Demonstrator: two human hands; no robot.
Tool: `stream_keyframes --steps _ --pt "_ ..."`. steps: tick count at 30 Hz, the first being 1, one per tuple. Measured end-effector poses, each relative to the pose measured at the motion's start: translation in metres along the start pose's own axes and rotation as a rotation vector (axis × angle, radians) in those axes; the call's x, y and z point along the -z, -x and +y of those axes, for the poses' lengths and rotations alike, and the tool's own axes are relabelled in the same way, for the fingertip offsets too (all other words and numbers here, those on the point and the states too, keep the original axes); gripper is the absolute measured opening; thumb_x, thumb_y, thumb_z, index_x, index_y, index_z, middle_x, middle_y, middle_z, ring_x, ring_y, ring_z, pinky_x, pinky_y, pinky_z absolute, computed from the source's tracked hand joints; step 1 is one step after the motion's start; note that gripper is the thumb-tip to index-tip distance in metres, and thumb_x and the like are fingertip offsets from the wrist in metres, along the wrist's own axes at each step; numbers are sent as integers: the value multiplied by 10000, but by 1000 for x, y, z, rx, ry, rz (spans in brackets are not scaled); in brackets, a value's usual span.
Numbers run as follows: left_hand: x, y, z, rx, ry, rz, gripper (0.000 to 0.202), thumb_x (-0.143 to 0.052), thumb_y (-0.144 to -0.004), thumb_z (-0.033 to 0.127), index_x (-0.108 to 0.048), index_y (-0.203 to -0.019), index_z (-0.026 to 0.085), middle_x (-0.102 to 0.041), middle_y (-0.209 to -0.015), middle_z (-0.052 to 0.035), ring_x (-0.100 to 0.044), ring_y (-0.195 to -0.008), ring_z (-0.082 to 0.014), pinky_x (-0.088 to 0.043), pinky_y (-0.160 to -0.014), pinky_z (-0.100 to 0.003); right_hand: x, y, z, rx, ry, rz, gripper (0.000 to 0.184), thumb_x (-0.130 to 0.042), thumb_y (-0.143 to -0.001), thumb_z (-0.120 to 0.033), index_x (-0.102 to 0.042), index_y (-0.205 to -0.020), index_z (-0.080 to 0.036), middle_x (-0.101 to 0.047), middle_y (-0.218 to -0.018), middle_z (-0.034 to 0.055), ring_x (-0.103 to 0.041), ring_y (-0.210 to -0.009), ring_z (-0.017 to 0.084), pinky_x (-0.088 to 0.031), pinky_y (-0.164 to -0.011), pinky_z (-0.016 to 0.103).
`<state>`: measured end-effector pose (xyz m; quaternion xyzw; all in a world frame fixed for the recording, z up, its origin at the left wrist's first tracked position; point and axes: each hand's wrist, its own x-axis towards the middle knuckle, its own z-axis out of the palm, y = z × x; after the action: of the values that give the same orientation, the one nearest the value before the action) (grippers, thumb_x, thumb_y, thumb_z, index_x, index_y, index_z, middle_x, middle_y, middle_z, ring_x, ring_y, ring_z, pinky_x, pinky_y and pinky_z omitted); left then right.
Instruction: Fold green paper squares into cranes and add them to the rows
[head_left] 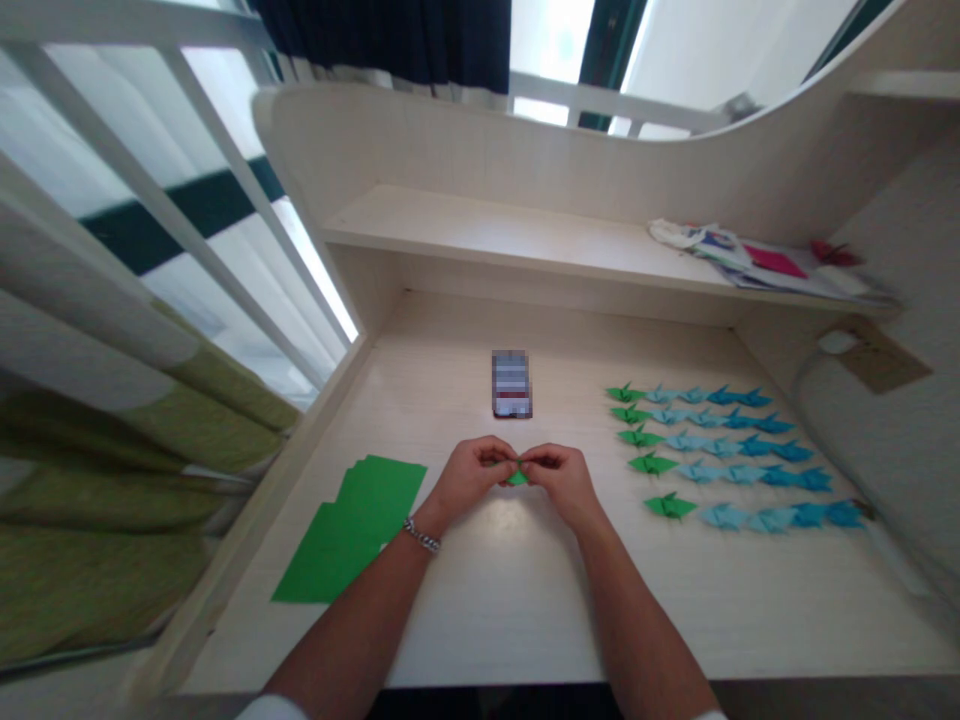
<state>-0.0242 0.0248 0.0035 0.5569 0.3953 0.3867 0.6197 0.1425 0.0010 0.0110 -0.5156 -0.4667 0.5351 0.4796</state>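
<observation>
My left hand and my right hand meet over the middle of the pale wooden desk. Both pinch a small folded piece of green paper between their fingertips; most of it is hidden by the fingers. A metal bracelet sits on my left wrist. A stack of flat green paper sheets lies left of my left forearm. To the right of my right hand lie rows of folded paper cranes, green ones nearest the hand, then light blue and darker blue.
A phone lies on the desk just beyond my hands. A shelf runs along the back, with papers and cloth at its right end. A white railing and a curtain stand at the left. A cable runs along the right wall.
</observation>
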Motion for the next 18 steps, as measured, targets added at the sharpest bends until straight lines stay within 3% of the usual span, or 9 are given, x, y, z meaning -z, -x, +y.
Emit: stream_keyframes --steps 6,18 --pt "0 0 0 31 -15 -13 167 -689 -685 226 -637 -798 115 -663 -690 -43 -610 -604 -122 -491 -563 -234 2 0 1 3 23 -29 156 -708 -604 -208 -734 -751 -159 -703 -685 46 -613 -605 159 -477 -590 270" --pt "-3 -2 -2 17 -38 93 123 -683 -654 192 -649 -749 121 -648 -647 -23 -586 -580 -118 -471 -563 -233 -1 0 2 -17 17 -14 189 -715 -597 -234 -745 -773 -171 -725 -747 67 -653 -677 199 -518 -669 330"
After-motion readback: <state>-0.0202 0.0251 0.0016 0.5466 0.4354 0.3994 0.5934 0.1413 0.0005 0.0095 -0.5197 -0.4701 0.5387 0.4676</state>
